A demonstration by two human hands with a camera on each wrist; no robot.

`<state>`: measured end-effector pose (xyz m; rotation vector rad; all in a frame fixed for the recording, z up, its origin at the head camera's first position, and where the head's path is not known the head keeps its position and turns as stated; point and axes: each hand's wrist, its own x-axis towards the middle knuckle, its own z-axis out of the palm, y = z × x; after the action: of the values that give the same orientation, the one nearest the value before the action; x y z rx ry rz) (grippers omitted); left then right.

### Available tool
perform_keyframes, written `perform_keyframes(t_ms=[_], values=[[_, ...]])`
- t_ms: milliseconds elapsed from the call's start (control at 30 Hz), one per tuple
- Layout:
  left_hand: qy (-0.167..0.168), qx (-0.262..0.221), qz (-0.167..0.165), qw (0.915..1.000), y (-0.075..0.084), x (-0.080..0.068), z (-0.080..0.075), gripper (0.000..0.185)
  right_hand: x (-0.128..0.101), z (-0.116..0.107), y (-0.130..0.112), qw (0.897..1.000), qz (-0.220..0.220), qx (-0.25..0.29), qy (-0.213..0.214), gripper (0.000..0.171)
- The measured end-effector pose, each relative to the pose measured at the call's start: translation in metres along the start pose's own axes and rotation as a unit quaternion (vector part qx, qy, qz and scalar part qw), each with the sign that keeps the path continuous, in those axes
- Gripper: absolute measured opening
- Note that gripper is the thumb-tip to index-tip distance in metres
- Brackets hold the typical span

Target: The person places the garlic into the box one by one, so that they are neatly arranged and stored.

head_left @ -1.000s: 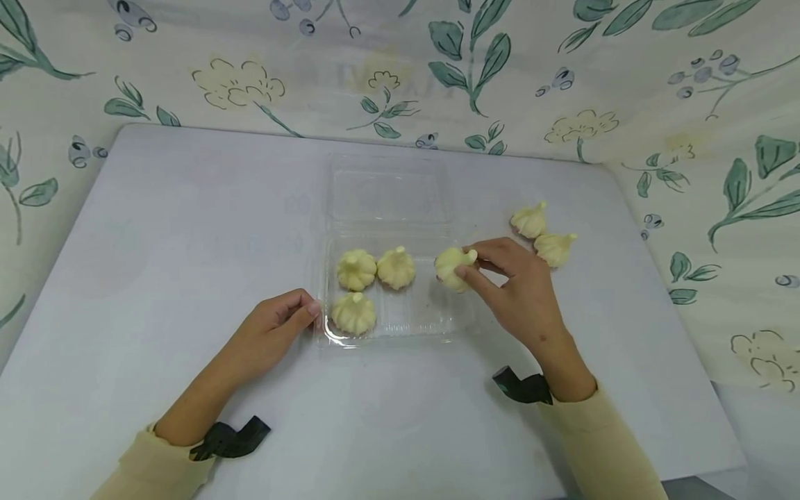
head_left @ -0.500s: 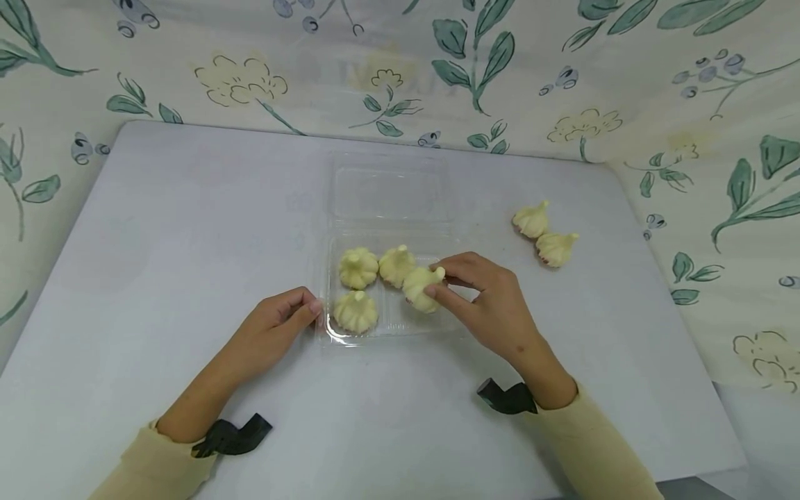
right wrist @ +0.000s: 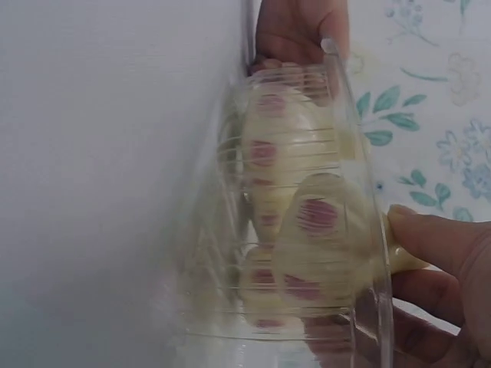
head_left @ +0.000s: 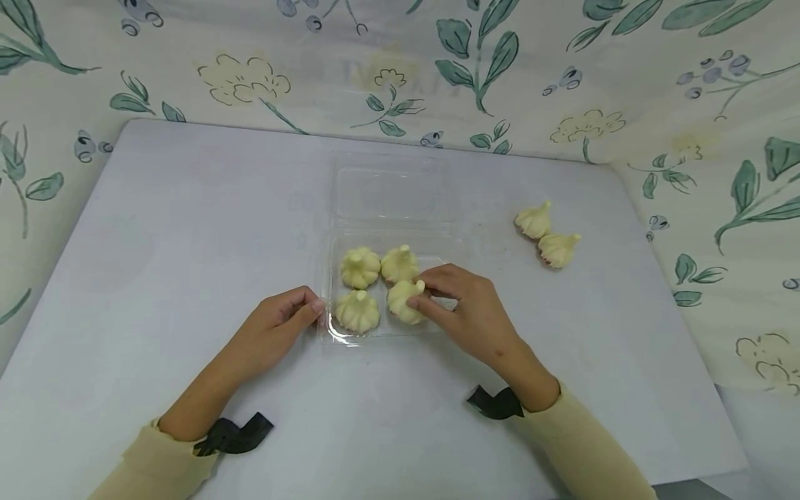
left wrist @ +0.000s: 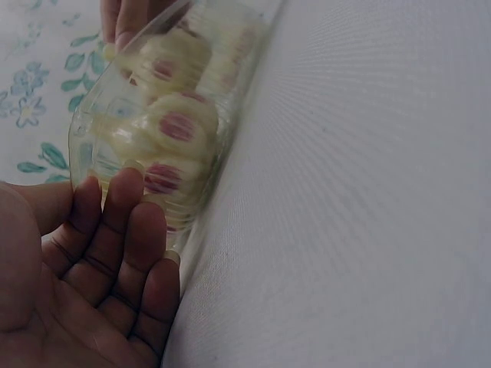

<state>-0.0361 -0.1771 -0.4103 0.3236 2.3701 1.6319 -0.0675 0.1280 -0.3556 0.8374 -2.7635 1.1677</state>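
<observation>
While the right hand [head_left: 471, 312] kept its grip pinched on the stem of a pale dumpling [head_left: 403, 303], that dumpling sat low in the front right of the clear tray [head_left: 437, 253], just beside three others [head_left: 357, 310]. The left hand [head_left: 275, 326] rested with loosely curled fingers [left wrist: 123, 222] touching the tray's front left corner, holding nothing. Two more dumplings [head_left: 545, 235] lay well apart on the grey table [head_left: 187, 229]

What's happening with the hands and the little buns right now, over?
Left hand steadies the clear tray at its corner. Right hand pinches the fourth bun inside the tray, beside three others. Two buns wait on the table. Nothing blocking.
</observation>
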Motion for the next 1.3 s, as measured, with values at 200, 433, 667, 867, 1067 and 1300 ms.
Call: perform_keyframes(t_ms=[200,433,667,867,1067,1300], values=[[0.000,0.005,0.001,1.0000,0.001,0.001,0.000,0.025,-0.002,0.007,0.002,1.000,0.009,-0.002,-0.012,0.024],[0.001,0.008,-0.002,1.0000,0.000,0.000,0.000,0.026,-0.001,0.012,0.000,1.000,0.008,-0.004,-0.017,0.023],[0.001,0.011,-0.002,0.9999,-0.002,0.001,0.000,0.026,0.000,0.015,0.000,1.000,0.010,-0.020,-0.013,0.025],[0.002,0.005,0.000,1.0000,-0.001,0.001,0.000,0.025,0.001,0.018,-0.001,1.000,0.010,-0.028,-0.008,0.023],[0.000,-0.001,-0.001,1.0000,-0.001,0.001,0.000,0.026,0.002,0.021,-0.001,0.999,0.017,-0.042,-0.004,0.024],[0.003,0.012,0.005,0.9999,0.000,0.001,-0.001,0.024,0.002,0.024,-0.002,0.999,0.015,-0.044,-0.002,0.026]])
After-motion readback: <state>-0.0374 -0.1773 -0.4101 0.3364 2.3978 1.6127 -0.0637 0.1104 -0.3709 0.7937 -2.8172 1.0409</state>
